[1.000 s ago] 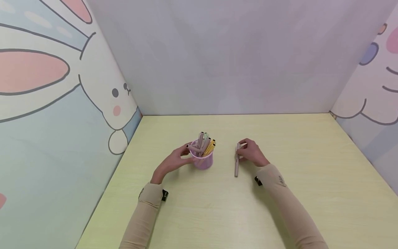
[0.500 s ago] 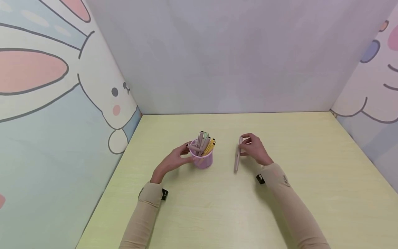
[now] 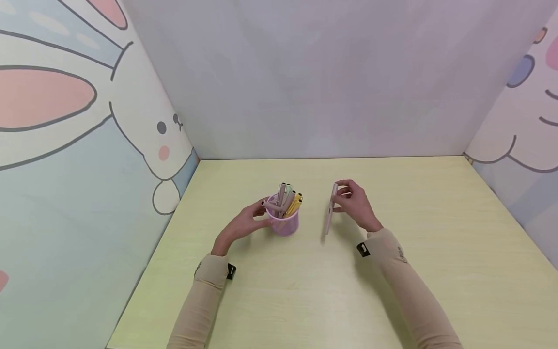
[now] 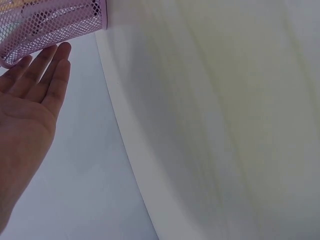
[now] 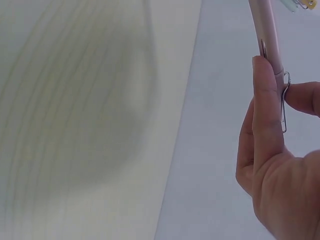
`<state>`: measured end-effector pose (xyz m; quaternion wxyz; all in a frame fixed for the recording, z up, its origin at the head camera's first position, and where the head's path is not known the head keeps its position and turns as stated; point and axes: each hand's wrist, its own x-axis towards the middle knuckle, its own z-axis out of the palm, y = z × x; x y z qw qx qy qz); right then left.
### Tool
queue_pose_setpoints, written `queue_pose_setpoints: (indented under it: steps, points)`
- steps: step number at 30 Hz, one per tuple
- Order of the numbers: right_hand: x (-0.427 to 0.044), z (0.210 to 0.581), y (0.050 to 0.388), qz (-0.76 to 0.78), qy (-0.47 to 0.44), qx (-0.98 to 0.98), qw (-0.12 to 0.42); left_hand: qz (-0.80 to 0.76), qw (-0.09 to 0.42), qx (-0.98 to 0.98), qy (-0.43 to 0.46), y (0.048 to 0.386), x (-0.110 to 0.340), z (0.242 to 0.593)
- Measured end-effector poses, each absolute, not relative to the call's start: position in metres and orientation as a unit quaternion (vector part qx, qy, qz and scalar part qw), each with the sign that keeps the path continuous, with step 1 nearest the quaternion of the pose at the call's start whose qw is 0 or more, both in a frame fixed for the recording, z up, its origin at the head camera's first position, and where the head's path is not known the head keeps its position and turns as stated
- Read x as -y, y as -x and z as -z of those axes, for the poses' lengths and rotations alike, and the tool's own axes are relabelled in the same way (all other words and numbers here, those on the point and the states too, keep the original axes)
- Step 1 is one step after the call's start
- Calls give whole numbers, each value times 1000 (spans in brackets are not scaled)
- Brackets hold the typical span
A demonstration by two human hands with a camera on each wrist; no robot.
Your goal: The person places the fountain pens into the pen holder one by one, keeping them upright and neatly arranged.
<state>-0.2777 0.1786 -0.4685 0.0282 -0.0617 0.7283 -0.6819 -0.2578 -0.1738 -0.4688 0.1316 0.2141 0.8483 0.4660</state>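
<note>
A purple mesh pen cup [image 3: 285,227] stands upright on the table, with several pens [image 3: 285,202] in mauve, pale green and yellow leaning in it. My left hand [image 3: 244,225] holds the cup from its left side, thumb in front and fingers behind. In the left wrist view, the fingertips touch the mesh wall [image 4: 60,27]. To the right of the cup, my right hand [image 3: 355,206] pinches a mauve pen [image 3: 328,220] between thumb and fingers. The pen tilts, its lower end off the table. A wire clip [image 5: 284,105] shows near the thumb.
The pale wooden table [image 3: 279,300] meets a plain grey-lilac wall [image 3: 314,97] at the back. Walls painted with cartoon animals, among them a rabbit [image 3: 144,126], rise at left and right.
My right hand has lifted the mauve pen from the table and moved it slightly away from me, tilting it upward. The left hand and the cup have stayed in place.
</note>
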Motion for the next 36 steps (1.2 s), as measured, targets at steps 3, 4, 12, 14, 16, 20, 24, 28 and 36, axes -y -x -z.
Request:
queue_pose_setpoints:
  steps: [3, 4, 12, 14, 16, 20, 24, 28, 36]
  points:
    - [-176, 463, 276, 692, 67, -718, 22, -468, 132, -848, -213, 258, 174, 469]
    - [-175, 461, 276, 696, 68, -714, 20, -467, 132, -848, -213, 258, 174, 469]
    - [-164, 446, 269, 718, 88, -691, -6, -468, 130, -848, -214, 258, 173, 469]
    - [-161, 443, 267, 722, 92, -686, -11, -468, 129, -847, -216, 258, 173, 469]
    - [-158, 440, 265, 724, 95, -683, -16, -470, 129, -846, -217, 257, 173, 468]
    - [-153, 434, 261, 732, 105, -673, -27, -472, 130, -845, -216, 257, 173, 469]
    - [-149, 432, 258, 734, 119, -668, -44, -468, 132, -847, -215, 257, 173, 470]
    - [-144, 432, 258, 729, 132, -669, -64, -469, 133, -847, -212, 257, 172, 470]
    - [-129, 433, 256, 722, 163, -668, -78, -472, 127, -845, -218, 257, 171, 469]
